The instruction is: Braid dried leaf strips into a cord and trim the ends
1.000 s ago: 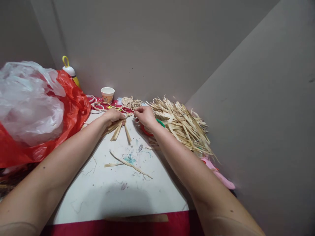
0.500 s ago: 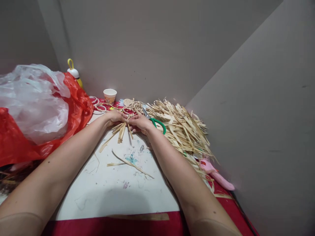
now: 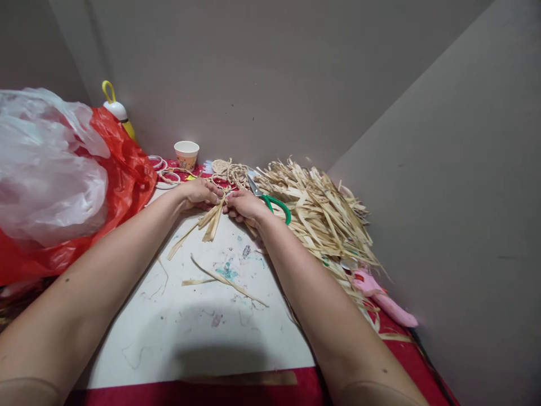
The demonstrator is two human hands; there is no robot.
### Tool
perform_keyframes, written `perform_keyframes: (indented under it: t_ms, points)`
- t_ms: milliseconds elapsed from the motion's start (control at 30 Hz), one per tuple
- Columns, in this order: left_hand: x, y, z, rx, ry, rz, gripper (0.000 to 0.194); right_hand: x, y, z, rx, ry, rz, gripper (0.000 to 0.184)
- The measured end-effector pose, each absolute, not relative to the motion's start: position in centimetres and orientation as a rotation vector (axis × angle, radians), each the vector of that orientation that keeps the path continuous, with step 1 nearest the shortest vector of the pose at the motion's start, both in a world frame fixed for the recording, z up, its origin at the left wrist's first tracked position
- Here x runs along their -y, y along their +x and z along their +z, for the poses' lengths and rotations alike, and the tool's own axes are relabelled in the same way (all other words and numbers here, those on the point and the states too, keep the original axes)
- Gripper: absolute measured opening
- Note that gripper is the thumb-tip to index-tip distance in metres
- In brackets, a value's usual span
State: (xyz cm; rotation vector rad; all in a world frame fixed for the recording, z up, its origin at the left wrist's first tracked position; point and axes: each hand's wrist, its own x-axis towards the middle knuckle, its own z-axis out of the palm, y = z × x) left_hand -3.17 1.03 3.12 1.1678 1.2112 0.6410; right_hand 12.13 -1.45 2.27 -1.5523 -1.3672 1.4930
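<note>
My left hand [image 3: 201, 193] and my right hand [image 3: 245, 206] meet at the far part of the white board, fingers closed around the top of some dry straw strips [image 3: 214, 221]. The loose ends of these strips fan out toward me below the fingers. A braided straw cord [image 3: 236, 176] lies coiled just beyond the hands; whether it joins the held strips I cannot tell. Right beside my right hand are scissors [image 3: 274, 206] with green handles, resting against a big pile of straw strips [image 3: 323, 211].
Loose strips [image 3: 224, 280] lie on the stained white board [image 3: 169, 338]. To the left are a red and white plastic bag [image 3: 51, 175], a yellow bottle [image 3: 118, 113] and white rings [image 3: 168, 179]. A paper cup [image 3: 186, 155] stands behind. At right lies a pink glue gun [image 3: 386, 299].
The view has shifted slightly. My fingers have changed position at the bound top of the strips, and the hanging ends sit closer together. Both hands stay close to each other.
</note>
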Motion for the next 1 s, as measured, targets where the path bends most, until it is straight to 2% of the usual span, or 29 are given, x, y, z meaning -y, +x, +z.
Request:
perform_keyframes:
  t_ms: [233,433,667,1000]
  points:
    - [-1.1,-2.8,2.9,-1.280,1.254,0.646,0.034,1.7,11.7,2.4,1.444,-1.642,1.385,0.033]
    - [-1.2,-3.1,3.4,-1.283,1.287,0.552,0.044,1.5,11.9,2.3,1.453,-1.584,1.516,0.029]
    - [-1.0,-3.1,3.6,-1.240,1.370,0.573,0.030,1.4,12.0,1.9,1.438,-1.576,1.469,0.029]
    - [-0.4,-2.6,3.9,-1.338,1.566,0.476,0.033,1.5,11.8,1.7,1.371,-1.533,1.508,0.030]
